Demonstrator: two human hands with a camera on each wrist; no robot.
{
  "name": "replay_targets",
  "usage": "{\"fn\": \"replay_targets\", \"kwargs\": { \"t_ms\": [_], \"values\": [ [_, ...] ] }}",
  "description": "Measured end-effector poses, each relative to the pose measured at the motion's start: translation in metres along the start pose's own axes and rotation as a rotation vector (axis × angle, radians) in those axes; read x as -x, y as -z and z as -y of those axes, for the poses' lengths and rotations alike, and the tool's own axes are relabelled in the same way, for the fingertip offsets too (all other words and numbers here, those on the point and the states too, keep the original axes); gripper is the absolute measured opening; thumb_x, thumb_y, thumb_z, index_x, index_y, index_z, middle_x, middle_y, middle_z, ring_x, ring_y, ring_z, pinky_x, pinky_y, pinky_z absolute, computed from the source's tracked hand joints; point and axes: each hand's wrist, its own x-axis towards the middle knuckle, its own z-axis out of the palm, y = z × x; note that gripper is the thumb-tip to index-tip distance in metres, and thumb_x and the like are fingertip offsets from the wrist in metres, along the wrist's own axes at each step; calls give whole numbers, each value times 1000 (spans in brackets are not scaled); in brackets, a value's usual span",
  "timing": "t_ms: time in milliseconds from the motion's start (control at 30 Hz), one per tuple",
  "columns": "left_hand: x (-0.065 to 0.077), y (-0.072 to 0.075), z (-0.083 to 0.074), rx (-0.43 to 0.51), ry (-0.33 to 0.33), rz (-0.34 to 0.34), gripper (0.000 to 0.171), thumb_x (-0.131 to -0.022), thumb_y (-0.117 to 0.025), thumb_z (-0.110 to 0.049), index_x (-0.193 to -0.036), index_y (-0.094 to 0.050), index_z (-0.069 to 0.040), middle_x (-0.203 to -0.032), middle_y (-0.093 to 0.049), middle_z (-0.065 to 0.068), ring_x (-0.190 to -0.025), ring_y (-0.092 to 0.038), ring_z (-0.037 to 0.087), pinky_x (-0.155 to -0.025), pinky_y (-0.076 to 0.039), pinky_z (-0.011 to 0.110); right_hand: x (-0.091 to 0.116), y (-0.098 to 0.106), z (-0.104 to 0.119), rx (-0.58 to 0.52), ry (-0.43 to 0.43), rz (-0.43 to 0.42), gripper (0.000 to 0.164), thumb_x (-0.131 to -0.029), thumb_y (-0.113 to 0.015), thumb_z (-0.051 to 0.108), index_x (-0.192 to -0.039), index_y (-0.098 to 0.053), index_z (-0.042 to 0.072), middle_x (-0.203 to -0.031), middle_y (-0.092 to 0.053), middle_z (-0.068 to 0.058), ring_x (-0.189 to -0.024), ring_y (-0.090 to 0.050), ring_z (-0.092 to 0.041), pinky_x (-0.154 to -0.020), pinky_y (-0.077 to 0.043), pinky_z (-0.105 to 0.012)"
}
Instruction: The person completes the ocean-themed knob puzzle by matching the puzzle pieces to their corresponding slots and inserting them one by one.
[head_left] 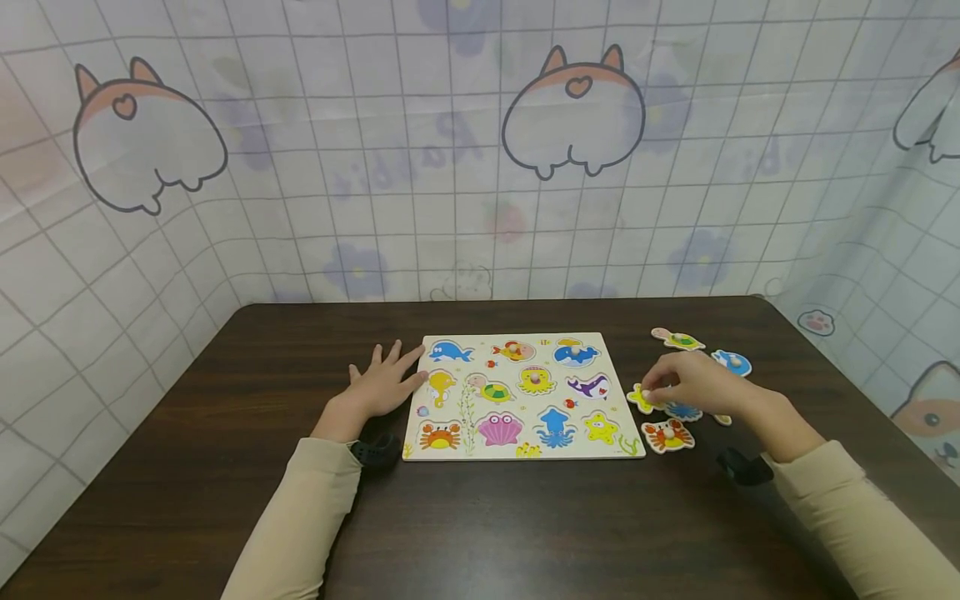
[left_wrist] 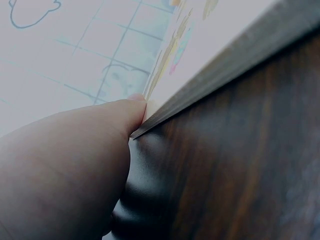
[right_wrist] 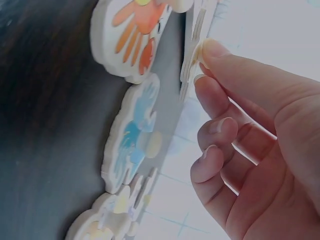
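My left hand (head_left: 380, 386) lies with fingers spread at the left edge of the puzzle board (head_left: 458, 406); its thumb (left_wrist: 131, 114) touches the board's side in the left wrist view. The board shows colourful sea animals, and knobbed octopus (head_left: 545, 387) and whale (head_left: 588, 359) pieces sit on it. Right of the board, my right hand (head_left: 693, 382) pinches a yellow starfish puzzle piece (head_left: 636, 399) between thumb and index finger, the other fingers curled. Just below lies a knobbed crab piece (head_left: 660, 442). A blue piece (right_wrist: 131, 145) lies under the hand, partly hidden in the head view.
Farther back on the right lie a turtle piece (head_left: 682, 341) and a round blue piece (head_left: 732, 362). Part of another piece (head_left: 722, 419) shows beside the right wrist. The dark wooden table (head_left: 510, 517) meets a patterned white curtain (head_left: 360, 217) behind and at the sides.
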Motion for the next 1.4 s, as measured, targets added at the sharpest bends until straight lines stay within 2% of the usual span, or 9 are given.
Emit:
{"fn": "replay_targets", "kwargs": {
  "t_ms": [433, 700, 933, 1233, 1400],
  "values": [
    [0, -1, 0, 3, 1, -2, 67, -109, -41, -50, -166, -23, -19, -169, -6, 25, -151, 4, 53, -109, 4, 81, 1, 2, 22, 2, 58, 16, 9, -93, -78, 15, -99, -80, 10, -94, -67, 6, -74, -58, -8, -65, -52, -28],
    [0, 0, 0, -3, 5, -3, 66, -110, -41, -49, -166, -23, -19, -168, -7, 25, -151, 4, 53, -109, 4, 81, -2, -1, 35, 0, 76, 43, 8, -92, -78, 13, -100, -80, 11, -96, -68, 5, -78, -59, -11, -70, -55, -28],
    [0, 0, -1, 0, 8, 2, 67, -109, -41, -50, -166, -23, -19, -168, -7, 25, -151, 4, 53, -109, 4, 81, -4, -8, 40, 17, 160, 36, 8, -91, -80, 12, -99, -80, 12, -95, -68, 8, -78, -58, -9, -70, -55, -26],
    [2, 0, -1, 8, 7, 2, 68, -109, -42, -50, -166, -23, -19, -169, -6, 25, -151, 4, 52, -109, 4, 80, -9, -15, 41, -19, 274, 77, 9, -92, -79, 13, -101, -80, 12, -98, -68, 7, -77, -55, -6, -68, -54, -25],
    [2, 1, -2, 13, 6, 4, 68, -109, -42, -50, -166, -23, -19, -168, -6, 25, -151, 4, 53, -109, 4, 80, -9, -16, 42, -7, 291, 94, 9, -93, -78, 12, -101, -80, 13, -98, -67, 8, -77, -55, -5, -68, -53, -24]
  ]
}}
